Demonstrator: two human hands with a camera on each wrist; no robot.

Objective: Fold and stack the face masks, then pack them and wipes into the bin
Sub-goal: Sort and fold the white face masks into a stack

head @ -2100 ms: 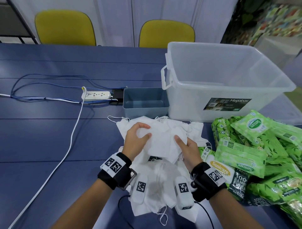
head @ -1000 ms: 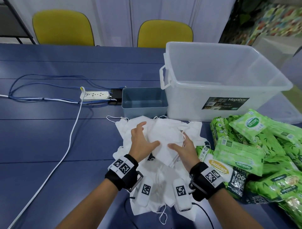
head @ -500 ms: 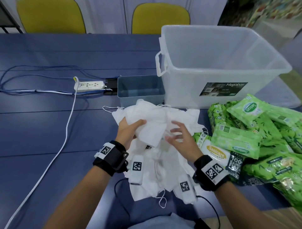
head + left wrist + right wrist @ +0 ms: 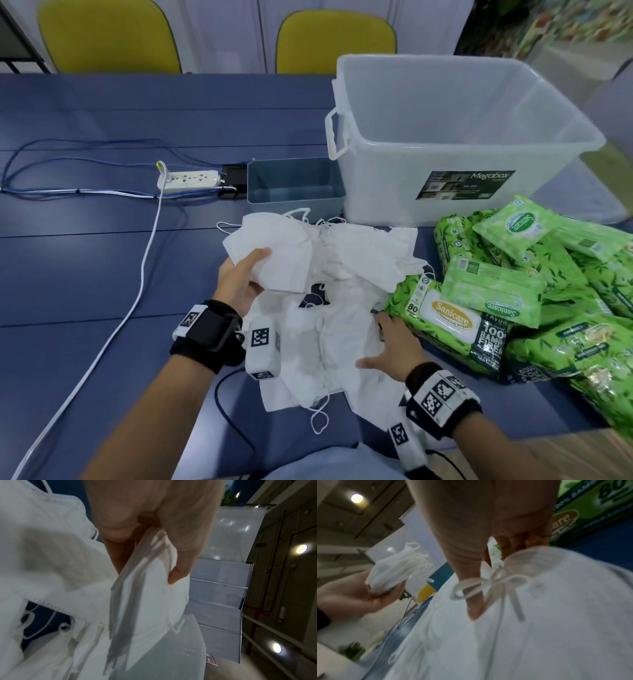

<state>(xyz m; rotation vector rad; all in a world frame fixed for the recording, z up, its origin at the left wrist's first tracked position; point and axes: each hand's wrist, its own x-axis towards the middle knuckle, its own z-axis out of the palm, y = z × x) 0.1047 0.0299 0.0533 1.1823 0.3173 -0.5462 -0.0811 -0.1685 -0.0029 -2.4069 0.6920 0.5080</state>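
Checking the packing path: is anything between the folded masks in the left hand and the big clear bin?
Nothing visible blocks it. The left hand holds the folded masks above the loose mask pile; the clear bin is open-topped with no lid. The small blue-grey box sits beside it, lower than its rim.

Blue table [image 4: 85,240]; two yellow chairs [image 4: 106,34]; ceiling spotlights [image 4: 301,549], blurred.

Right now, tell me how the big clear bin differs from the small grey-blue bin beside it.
The clear bin is far larger and taller than the grey-blue bin. The clear bin is translucent, with a handle and a Megabox label; the grey-blue bin is opaque and plain. Both stand upright, lidless, on the table, with nothing visible inside.
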